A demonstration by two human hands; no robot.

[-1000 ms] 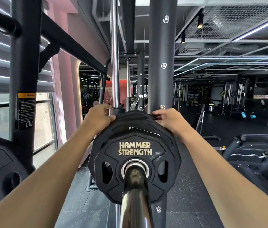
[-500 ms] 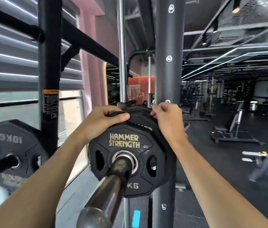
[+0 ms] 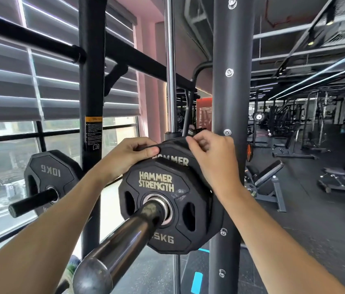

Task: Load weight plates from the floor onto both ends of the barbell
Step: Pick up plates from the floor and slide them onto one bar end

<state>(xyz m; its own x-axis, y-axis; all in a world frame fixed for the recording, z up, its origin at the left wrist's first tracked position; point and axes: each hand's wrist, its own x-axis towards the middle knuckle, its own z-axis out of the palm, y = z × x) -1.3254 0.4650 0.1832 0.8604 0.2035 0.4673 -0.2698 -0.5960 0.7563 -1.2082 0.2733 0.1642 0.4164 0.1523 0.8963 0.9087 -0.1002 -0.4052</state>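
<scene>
The chrome barbell sleeve [image 3: 125, 236] juts toward me from the lower middle. A small black Hammer Strength plate [image 3: 167, 211] sits on it, with a larger black plate [image 3: 180, 160] right behind, only its top rim and lettering showing. My left hand [image 3: 131, 158] pinches the top rim of the larger plate, thumb in front. My right hand [image 3: 211, 158] curls over the same rim at the right. The plates stand upright against the rack side.
A black rack upright [image 3: 228, 102] rises just behind the plates, a chrome guide rod [image 3: 170, 71] left of it. Another upright [image 3: 92, 92] carries a storage peg [image 3: 33, 203] with a 10 kg plate [image 3: 50, 177]. Window blinds at left; benches [image 3: 267, 179] on the dark floor at right.
The view has swung left, so the sleeve now points lower left. My hands have shifted along the rim of the rear plate, and the plates sit closer to the rack upright.
</scene>
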